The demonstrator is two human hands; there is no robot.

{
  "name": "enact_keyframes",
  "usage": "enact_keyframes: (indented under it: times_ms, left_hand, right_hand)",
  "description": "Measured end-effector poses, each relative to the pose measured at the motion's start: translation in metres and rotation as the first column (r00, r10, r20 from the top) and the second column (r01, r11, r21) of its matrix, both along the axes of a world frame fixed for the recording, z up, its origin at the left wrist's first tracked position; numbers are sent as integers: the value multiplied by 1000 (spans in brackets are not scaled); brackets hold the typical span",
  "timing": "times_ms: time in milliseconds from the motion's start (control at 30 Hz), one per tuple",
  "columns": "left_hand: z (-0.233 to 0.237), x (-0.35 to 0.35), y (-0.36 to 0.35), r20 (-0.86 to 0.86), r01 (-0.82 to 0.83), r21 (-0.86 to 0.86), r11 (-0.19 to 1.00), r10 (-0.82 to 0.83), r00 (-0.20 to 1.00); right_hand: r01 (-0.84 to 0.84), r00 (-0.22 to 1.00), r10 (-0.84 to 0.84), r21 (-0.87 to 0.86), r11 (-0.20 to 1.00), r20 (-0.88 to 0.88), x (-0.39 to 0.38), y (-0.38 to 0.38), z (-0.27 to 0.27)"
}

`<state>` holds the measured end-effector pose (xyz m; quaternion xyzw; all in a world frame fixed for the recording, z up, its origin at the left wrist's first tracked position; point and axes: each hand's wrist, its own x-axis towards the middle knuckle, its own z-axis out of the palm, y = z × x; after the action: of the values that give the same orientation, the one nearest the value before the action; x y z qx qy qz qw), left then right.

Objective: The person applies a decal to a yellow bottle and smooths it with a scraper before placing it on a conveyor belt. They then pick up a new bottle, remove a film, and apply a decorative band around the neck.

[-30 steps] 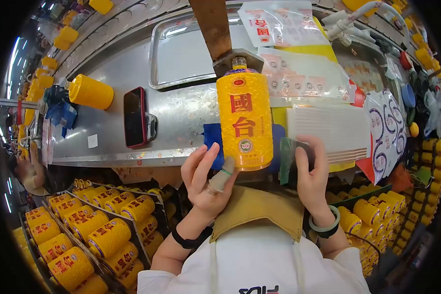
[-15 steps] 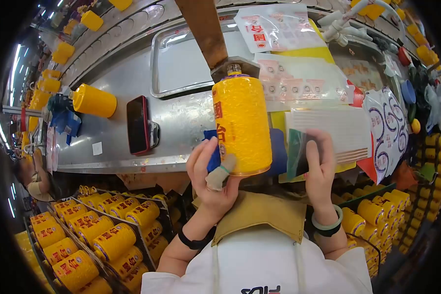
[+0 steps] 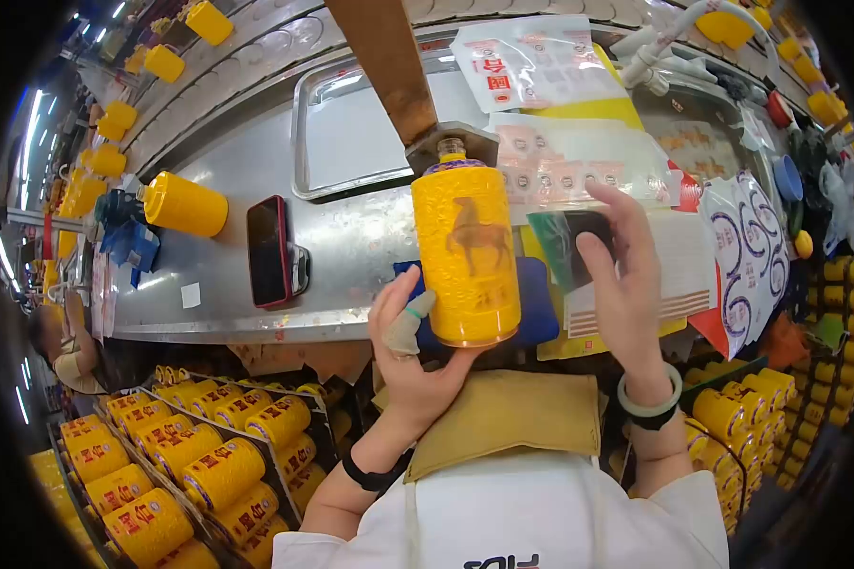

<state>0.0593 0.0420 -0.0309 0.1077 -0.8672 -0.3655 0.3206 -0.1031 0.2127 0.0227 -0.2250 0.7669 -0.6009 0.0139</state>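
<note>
A yellow textured bottle [image 3: 467, 284] with a brown horse picture lies with its neck against a metal holder at the end of a brown bar [image 3: 386, 71]. My left hand [image 3: 413, 365] is closed round its lower end, fingers on the left side and thumb under the base. One finger wears a pale finger cot [image 3: 408, 327]. To the right of the bottle, my right hand [image 3: 626, 275] grips a flat dark piece with a green edge [image 3: 567, 248] between thumb and fingers. That piece is apart from the bottle.
On the metal table are a phone [image 3: 268, 251], another yellow bottle [image 3: 188, 204], a metal tray [image 3: 304, 142] and printed transfer sheets [image 3: 579, 166]. Crates of yellow bottles [image 3: 223, 469] stand below on both sides. A co-worker [image 3: 71, 346] is at far left.
The bottle has turned: red characters faced up before, and the horse picture shows now. My right hand has moved up and slightly right with the green-edged piece.
</note>
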Motion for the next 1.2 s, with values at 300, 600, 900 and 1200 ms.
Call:
enact_keyframes:
  times_ms: [300, 600, 900, 1200]
  left_hand:
    - [0, -9, -1, -39, 19, 141, 990, -14, 999]
    - [16, -22, -4, 68, 30, 111, 993, -38, 997]
    - [15, -29, -9, 44, 56, 88, 995, -60, 997]
    - [16, -25, -12, 41, 90, 15, 996, -91, 995]
  right_hand:
    - [-381, 715, 507, 339, 860, -482, -29, -53, 38]
    - [-388, 705, 519, 350, 853, -484, -38, -80, 58]
    - [-140, 971, 167, -162, 977, 172, -16, -44, 16]
    - [73, 984, -67, -29, 997, 166, -13, -16, -21]
